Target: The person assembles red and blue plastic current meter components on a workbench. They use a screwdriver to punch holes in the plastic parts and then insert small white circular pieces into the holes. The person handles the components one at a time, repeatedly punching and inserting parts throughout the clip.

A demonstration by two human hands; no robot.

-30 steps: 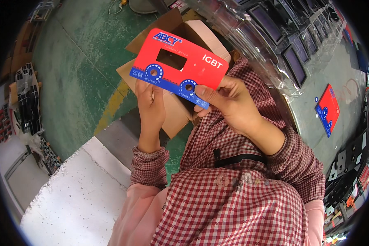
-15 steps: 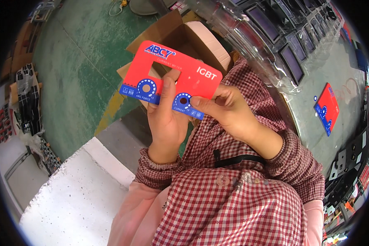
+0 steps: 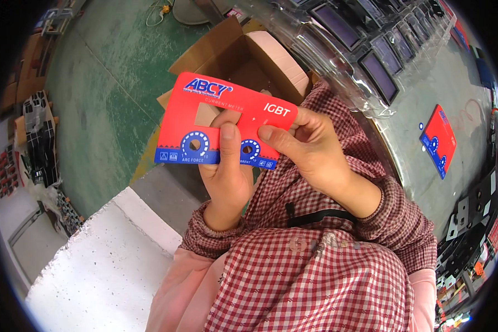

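Both my hands grip a red and blue faceplate (image 3: 177, 119), a flat panel with a rectangular window and two round holes ringed by dial markings. My left hand (image 3: 229, 180) pinches it from below, its thumb lying over the front between the two dials. At the panel's right end, my right hand (image 3: 312, 149) has its thumb on the front near the right-hand dial, with the fingers behind. The fingers behind the panel are mostly hidden; a bit of one shows through the window. The printed face is turned up toward me.
An open cardboard box (image 3: 276, 61) stands on the green floor beyond my hands. On the grey worktable (image 3: 420, 124) at the right lie a similar red and blue panel (image 3: 440, 141) and a clear plastic tray (image 3: 332, 61) of dark-framed screens. A white slab (image 3: 105, 254) is at lower left.
The faceplate has come lower and slightly left, turning nearer to level. My left thumb now lies flatter over the front, and my right thumb has shifted slightly up from the right dial.
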